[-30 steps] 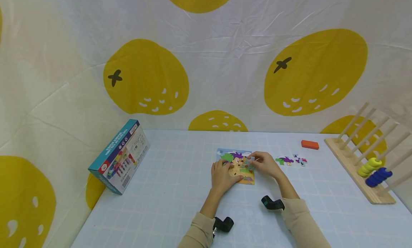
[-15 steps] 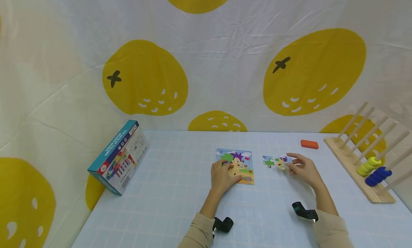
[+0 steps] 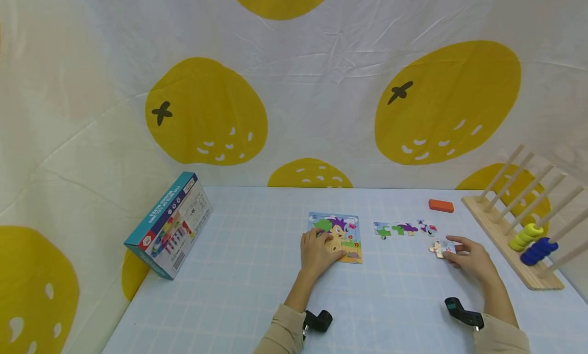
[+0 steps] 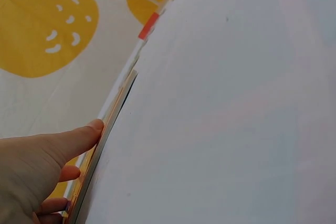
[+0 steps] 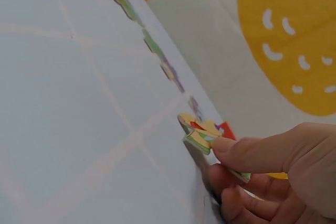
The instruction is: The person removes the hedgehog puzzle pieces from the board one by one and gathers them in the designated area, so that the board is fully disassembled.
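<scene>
A pale blue table (image 3: 248,262) crossed by a grid of whitish lines carries, from left to right, a teal-topped box (image 3: 172,224) near its left edge, a hedgehog picture board (image 3: 352,239), a row of loose puzzle pieces (image 3: 405,229), a red-orange block (image 3: 441,206) just beyond them, and a pegged wooden stand (image 3: 507,246) along the right edge

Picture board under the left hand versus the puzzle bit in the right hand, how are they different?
The picture board is larger than the puzzle bit. The board has straight edges, the bit a knobbed outline. The board lies flat under the left hand; the right hand pinches the bit. Both are printed in colour.
</scene>
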`<action>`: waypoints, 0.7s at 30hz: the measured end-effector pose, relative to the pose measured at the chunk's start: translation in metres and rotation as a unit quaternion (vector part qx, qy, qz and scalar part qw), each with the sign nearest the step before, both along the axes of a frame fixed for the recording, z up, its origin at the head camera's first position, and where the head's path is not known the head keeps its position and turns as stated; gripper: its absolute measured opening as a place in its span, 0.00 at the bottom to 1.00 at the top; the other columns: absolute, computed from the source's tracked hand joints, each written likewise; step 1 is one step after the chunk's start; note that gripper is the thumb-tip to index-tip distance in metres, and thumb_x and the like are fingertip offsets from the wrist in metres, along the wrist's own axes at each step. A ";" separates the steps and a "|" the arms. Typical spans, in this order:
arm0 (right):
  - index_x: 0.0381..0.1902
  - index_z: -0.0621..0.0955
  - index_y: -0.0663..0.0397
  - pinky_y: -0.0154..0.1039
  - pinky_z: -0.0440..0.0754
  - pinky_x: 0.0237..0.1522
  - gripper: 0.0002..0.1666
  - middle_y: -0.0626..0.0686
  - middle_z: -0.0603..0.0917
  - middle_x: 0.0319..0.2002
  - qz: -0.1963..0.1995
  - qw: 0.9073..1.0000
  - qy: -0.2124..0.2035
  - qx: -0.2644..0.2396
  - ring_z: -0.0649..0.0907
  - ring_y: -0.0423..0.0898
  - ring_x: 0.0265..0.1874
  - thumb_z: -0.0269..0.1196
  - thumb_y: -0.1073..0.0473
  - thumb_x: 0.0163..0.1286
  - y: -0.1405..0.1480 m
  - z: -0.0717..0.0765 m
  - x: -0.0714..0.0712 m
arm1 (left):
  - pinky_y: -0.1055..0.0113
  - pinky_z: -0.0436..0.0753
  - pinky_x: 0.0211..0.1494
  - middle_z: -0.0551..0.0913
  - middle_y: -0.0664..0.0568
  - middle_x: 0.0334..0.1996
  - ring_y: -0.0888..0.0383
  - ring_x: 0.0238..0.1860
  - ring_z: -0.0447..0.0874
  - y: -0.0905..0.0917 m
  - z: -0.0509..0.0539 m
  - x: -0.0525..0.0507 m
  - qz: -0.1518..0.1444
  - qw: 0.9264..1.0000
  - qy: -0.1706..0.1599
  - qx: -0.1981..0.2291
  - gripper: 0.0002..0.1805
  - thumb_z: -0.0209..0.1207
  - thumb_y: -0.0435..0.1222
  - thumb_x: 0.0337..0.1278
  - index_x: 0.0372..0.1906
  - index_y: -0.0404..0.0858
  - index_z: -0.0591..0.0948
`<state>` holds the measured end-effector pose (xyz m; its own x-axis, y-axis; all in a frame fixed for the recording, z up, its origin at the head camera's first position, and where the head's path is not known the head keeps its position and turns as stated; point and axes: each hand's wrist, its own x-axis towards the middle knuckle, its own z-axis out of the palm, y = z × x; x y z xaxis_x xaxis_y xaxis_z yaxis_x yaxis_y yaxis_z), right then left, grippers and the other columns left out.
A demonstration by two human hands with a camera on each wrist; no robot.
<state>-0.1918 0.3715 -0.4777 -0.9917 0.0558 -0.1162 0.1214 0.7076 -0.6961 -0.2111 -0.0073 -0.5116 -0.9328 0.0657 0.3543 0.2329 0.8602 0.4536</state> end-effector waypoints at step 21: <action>0.59 0.69 0.75 0.70 0.67 0.49 0.46 0.80 0.67 0.53 0.082 0.989 -0.015 0.123 0.67 0.73 0.50 0.69 0.44 0.55 -0.011 0.000 -0.009 | 0.54 0.66 0.60 0.76 0.50 0.48 0.54 0.52 0.71 0.000 -0.002 0.000 0.001 1.000 0.006 -0.002 0.29 0.68 0.59 0.36 0.42 0.44 0.85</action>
